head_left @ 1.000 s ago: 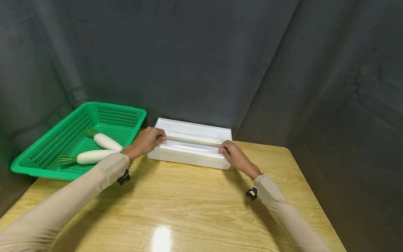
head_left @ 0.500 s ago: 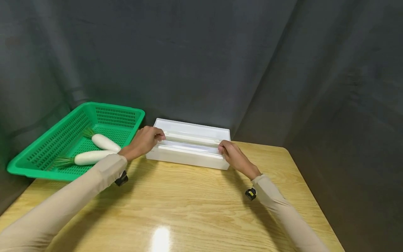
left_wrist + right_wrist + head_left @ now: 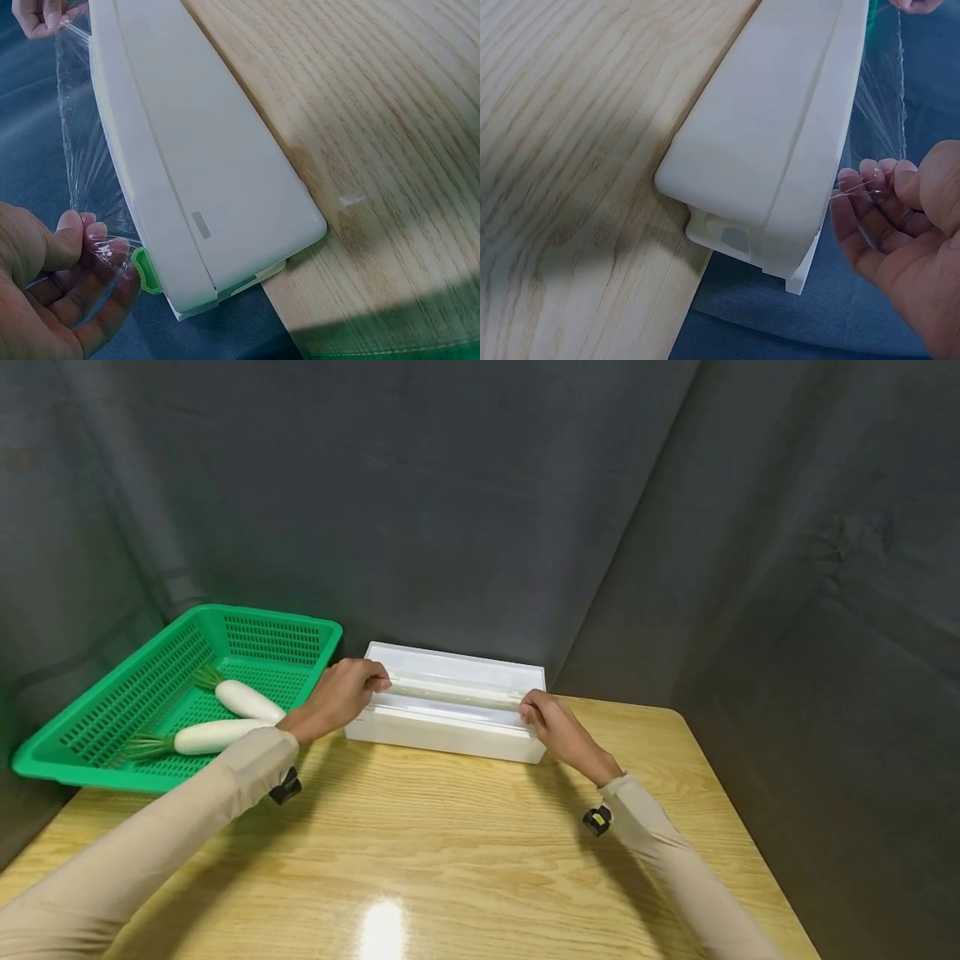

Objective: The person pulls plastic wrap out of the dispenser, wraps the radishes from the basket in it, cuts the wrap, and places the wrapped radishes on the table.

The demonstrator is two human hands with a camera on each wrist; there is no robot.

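A long white cling film dispenser [image 3: 442, 739] sits at the back of the table, its raised back part leaning toward the dark curtain. My left hand [image 3: 343, 693] pinches one corner of the clear cling film [image 3: 82, 127] between thumb and fingers. At the other end, my right hand [image 3: 558, 731] pinches the opposite corner. Between the two hands the film [image 3: 885, 97] stretches along the dispenser's opening, with creases fanning out in both wrist views. A small green tab [image 3: 146, 271] sticks out of the dispenser's end, close to my left fingertips.
To the left stands a green slotted basket [image 3: 285, 618] holding two white radishes [image 3: 217, 737] with green stems, partly behind my left forearm. Dark curtain [image 3: 450, 510] hangs directly behind the dispenser and along the right side. The wooden table [image 3: 465, 852] extends in front.
Both hands keep their pinch on the cling film at the dispenser's ends. The whole head view has drifted slightly, so everything sits a little further left.
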